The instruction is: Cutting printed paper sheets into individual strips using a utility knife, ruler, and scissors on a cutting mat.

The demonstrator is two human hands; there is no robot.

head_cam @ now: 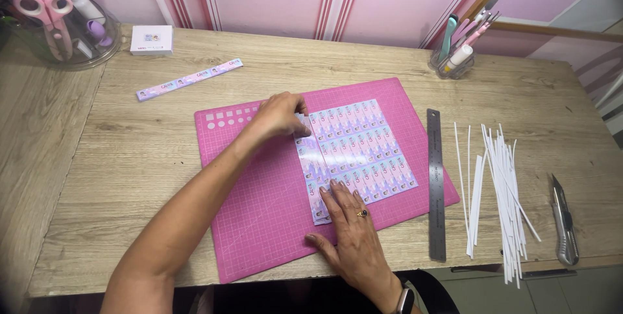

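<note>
Printed sticker sheet (357, 148) lying on pink cutting mat (259, 210), mid-desk (130, 158). Left hand (280, 114) at sheet's top-left corner, fingers curled, pinching a narrow strip (305, 133) at the left edge; strip apparently lifting away, exact grip hard to tell. Right hand (354, 233) flat and open, fingers spread, pressing down sheet's bottom-left corner; nothing gripped, just pinning.

Metal ruler (436, 184) parked just off the mat's right edge, apart from sheet. White paper strips (500, 191) fanned further right, some overhanging the desk's front edge. Utility knife (564, 223) at far right, near desk edge, well apart from both hands. One cut strip (189, 79) already lying upper left, small white box (152, 39) beyond it.

Risks, judged:
- Strip tearing or curling if pulled at an angle, or if the cut is not clean through.
- Sheet skidding on the mat if right-hand pressure eases, throwing off alignment of remaining rows.
- Creasing of the glossy sheet under the pressing palm.
- White strips sliding off the front edge with any nudge from an elbow.
- Knife close to desk edge; could get knocked to the floor. Blade state not readable.
</note>
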